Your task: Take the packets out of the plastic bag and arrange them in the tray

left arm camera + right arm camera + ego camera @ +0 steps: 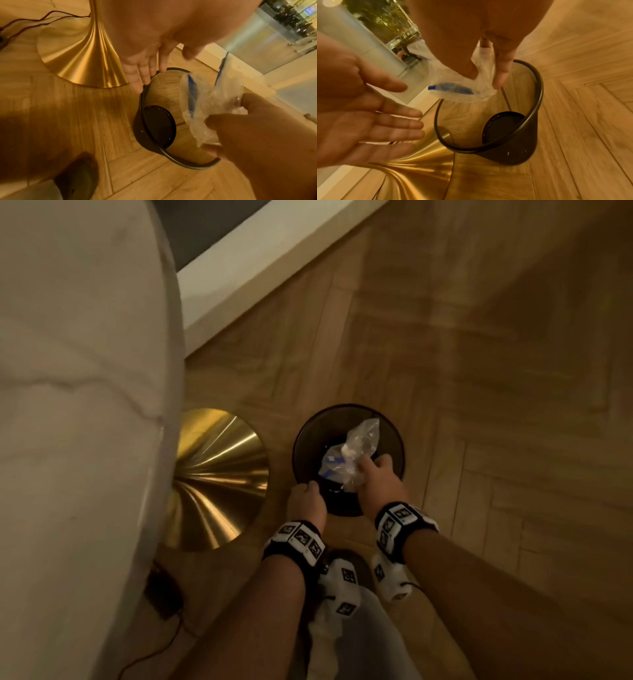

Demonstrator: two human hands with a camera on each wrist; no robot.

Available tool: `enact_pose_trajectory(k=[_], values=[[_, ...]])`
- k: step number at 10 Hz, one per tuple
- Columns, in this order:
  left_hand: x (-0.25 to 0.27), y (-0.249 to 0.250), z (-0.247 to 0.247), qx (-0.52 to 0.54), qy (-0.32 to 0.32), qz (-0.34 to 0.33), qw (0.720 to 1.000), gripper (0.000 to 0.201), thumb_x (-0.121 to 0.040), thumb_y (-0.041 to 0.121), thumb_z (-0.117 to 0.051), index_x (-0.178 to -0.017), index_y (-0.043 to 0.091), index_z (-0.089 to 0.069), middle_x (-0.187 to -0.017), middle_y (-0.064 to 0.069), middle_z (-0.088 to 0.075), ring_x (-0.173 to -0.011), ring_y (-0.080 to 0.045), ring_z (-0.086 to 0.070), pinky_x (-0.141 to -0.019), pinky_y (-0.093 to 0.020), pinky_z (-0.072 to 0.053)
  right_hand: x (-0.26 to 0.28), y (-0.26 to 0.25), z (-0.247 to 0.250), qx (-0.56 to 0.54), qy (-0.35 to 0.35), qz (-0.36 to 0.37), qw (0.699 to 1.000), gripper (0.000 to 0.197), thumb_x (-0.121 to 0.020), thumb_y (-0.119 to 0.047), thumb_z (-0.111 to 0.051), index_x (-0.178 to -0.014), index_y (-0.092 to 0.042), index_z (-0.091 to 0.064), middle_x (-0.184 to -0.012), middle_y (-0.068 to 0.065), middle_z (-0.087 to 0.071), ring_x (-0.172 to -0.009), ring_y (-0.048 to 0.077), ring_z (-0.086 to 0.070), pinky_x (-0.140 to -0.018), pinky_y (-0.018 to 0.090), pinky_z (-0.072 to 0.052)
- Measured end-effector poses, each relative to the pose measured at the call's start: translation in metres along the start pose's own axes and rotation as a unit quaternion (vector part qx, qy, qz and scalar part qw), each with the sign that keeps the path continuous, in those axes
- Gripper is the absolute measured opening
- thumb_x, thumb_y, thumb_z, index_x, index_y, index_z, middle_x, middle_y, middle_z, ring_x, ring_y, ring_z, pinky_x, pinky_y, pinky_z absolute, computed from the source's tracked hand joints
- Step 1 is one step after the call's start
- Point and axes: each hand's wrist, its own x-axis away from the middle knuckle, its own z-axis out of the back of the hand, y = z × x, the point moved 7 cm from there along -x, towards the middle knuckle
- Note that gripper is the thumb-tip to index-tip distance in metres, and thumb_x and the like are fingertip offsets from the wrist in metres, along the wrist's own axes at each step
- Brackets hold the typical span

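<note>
Clear, crumpled film is what the plastic bag point(356, 453) is made of, with a blue zip strip along its mouth; it is held above the black mesh waste bin point(305, 436) on the wooden floor point(479, 371). The right hand point(380, 481) is pinched on the bag's bunched lower part, fingers and thumb closed round the film. The left hand point(305, 501) is held apart beside it over the bin's near rim, fingers straight and relaxed, with nothing in it. No packets can be made out inside the bag, and neither packets nor tray are in view, so the bag is judged empty and about to be discarded. Such film is judged very light, limp and slippery; a gathered fistful is taken more surely than a single layer. A brass table base point(219, 474) stands just beside the bin, under a marble tabletop point(75, 371).
</note>
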Motion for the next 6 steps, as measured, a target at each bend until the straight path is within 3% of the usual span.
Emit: enact_pose_trajectory(k=[1,2,3,4,5,6], values=[[-0.030,-0.004,-0.033,-0.073,-0.096,-0.007,0.993,0.040,-0.109,0.014,-0.025,-0.138,0.000,-0.049,-0.146,-0.020,-0.046,-0.133,-0.033,-0.045,-0.109,-0.038,-0.035,-0.029,0.023,-0.026,0.045,-0.064,-0.047,0.996,0.060,-0.085,-0.007,-0.060,-0.136,-0.028,-0.037,-0.136,0.011,-0.035,-0.119,0.036,-0.045,-0.091,0.046,-0.052],[-0.041,-0.012,-0.049,-0.032,-0.116,0.033,0.992,0.037,-0.105,0.023,-0.039,-0.130,0.003,-0.058,-0.137,-0.017,-0.054,-0.123,-0.034,-0.052,-0.099,-0.038,-0.042,-0.038,0.032,-0.038,0.041,-0.125,-0.067,0.989,0.074,-0.086,-0.010,-0.058,-0.151,-0.024,-0.024,-0.152,0.012,-0.028,-0.141,0.036,-0.024,-0.112,0.049,-0.036],[-0.026,-0.008,-0.047,0.038,-0.111,0.026,0.993,0.024,-0.101,0.025,-0.047,-0.114,0.013,-0.063,-0.118,-0.010,-0.061,-0.107,-0.031,-0.058,-0.091,-0.036,-0.044,-0.031,0.033,-0.027,0.032,-0.097,-0.069,0.992,0.070,-0.087,-0.013,-0.056,-0.150,-0.022,-0.026,-0.146,0.013,-0.037,-0.136,0.035,-0.033,-0.108,0.045,-0.040],[-0.004,0.003,-0.036,0.114,-0.099,0.017,0.988,0.019,-0.095,0.029,-0.052,-0.094,0.021,-0.069,-0.107,-0.008,-0.071,-0.096,-0.029,-0.068,-0.092,-0.044,-0.056,-0.016,0.026,-0.007,-0.012,-0.085,-0.083,0.993,0.053,-0.088,-0.020,-0.053,-0.140,-0.021,-0.041,-0.134,0.013,-0.051,-0.122,0.034,-0.050,-0.095,0.038,-0.049],[0.034,0.028,-0.012,0.155,-0.086,-0.009,0.984,0.025,-0.096,0.030,-0.055,-0.081,0.017,-0.070,-0.090,-0.011,-0.073,-0.077,-0.028,-0.071,-0.064,-0.039,-0.061,0.008,0.013,0.024,-0.083,-0.081,-0.100,0.988,0.037,-0.092,-0.024,-0.047,-0.128,-0.020,-0.056,-0.127,0.010,-0.060,-0.111,0.027,-0.060,-0.081,0.029,-0.052],[0.077,0.068,0.025,0.170,-0.072,-0.076,0.980,0.030,-0.100,0.030,-0.053,-0.085,0.010,-0.071,-0.084,-0.015,-0.070,-0.075,-0.031,-0.067,-0.053,-0.035,-0.052,0.038,-0.019,0.081,-0.130,-0.020,-0.076,0.988,0.029,-0.094,-0.022,-0.050,-0.121,-0.023,-0.061,-0.117,0.005,-0.064,-0.099,0.021,-0.063,-0.070,0.025,-0.047]])
